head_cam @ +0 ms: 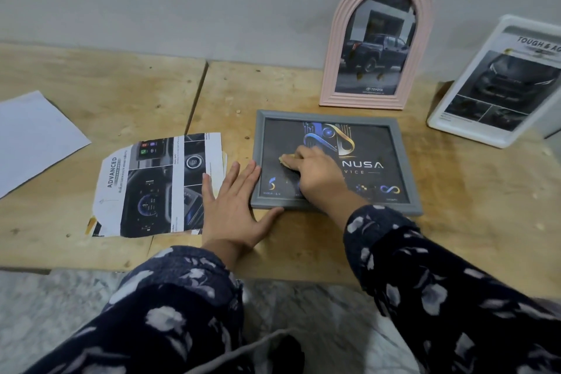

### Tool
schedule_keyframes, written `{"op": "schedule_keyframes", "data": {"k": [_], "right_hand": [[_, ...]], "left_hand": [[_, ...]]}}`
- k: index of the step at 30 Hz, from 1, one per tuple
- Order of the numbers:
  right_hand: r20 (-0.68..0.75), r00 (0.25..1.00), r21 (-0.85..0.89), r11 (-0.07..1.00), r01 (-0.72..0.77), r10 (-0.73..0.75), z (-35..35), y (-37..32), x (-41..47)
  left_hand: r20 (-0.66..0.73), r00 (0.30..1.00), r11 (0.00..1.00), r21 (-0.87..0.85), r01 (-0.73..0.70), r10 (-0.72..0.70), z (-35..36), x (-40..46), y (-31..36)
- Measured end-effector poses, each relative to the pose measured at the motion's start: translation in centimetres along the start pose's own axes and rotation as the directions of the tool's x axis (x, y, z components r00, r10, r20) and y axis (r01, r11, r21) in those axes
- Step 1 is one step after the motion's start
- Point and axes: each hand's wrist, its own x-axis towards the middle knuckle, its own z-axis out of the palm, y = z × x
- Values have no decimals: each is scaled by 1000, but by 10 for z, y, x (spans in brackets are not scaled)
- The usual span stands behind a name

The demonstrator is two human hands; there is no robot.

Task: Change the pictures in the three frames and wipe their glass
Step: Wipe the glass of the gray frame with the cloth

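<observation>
Wiping is under way on the grey frame [336,163], which lies flat, glass up, on the wooden table [127,94] near the middle of the scene. The right hand [315,173] rests on the glass over the dark picture, its fingers [293,161] clenched around a small yellowish cloth [283,159], only a corner of which shows past the fingertips. The left hand [235,206] lies flat on the table at the frame's near left corner, fingers spread and released, grasping nothing; the thumb runs along the frame's near edge and the fingertips touch its left side. Both arms wear dark sleeves with a pale flower print.

Just left of the left hand lie loose printed sheets [158,185], the top one showing car interior photos and the word ADVANCED; the hand's outer fingers rest on their right edge. Farther left, well apart, a plain white sheet [33,136] lies near the table's left edge.

On the far side, just beyond the grey frame, a pink arched frame [376,39] stands upright against the wall, holding a picture of a dark pickup truck. To the far right a white frame [498,82] leans back, tilted, with a car brochure page inside; its right part is cut off by the edge of the view.
</observation>
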Motion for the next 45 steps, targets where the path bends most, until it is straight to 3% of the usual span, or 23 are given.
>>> {"op": "schedule_keyframes", "data": {"k": [2,6,7,9,11,14,17,22,25,29,33,41,45], "right_hand": [[-31,999,22,1000,19,-18,6,-1,-15],[-240,962,-6,991,133,-130,18,1,-44],[-234,960,-21,988,156,-156,18,1,-48],[-89,984,27,987,155,-152,6,2,-50],[116,993,161,987,17,-36,-10,10,-44],[-1,984,351,922,-165,176,-37,24,-19],[-133,969,238,956,-172,208,-48,32,12],[-112,947,205,939,-275,302,-28,21,44],[-66,959,251,935,-251,275,-10,10,36],[-49,999,247,969,14,-2,9,6,6],[-139,989,293,952,89,-49,20,15,-36],[-143,988,338,941,-13,65,3,61,-70],[-16,979,380,907,-183,205,-23,76,-54]], "left_hand": [[-12,1000,1000,6,-1,2,1,-1,1],[-18,1000,1000,18,-8,9,2,0,1],[-17,1000,1000,22,-9,10,3,0,1],[-14,1000,999,34,-13,13,4,0,1],[-18,1000,999,38,-14,14,4,-1,1],[-23,1000,999,38,-13,14,4,-1,1],[-21,1000,999,39,-13,14,3,0,1],[-17,1000,1000,13,-2,3,3,0,1],[-20,1000,1000,7,1,0,4,0,1],[-29,1000,1000,27,1,0,5,1,1],[-31,1000,999,38,-1,2,6,1,0],[-38,999,1000,16,-1,2,5,0,2],[-30,1000,1000,25,-1,2,3,0,2]]}}
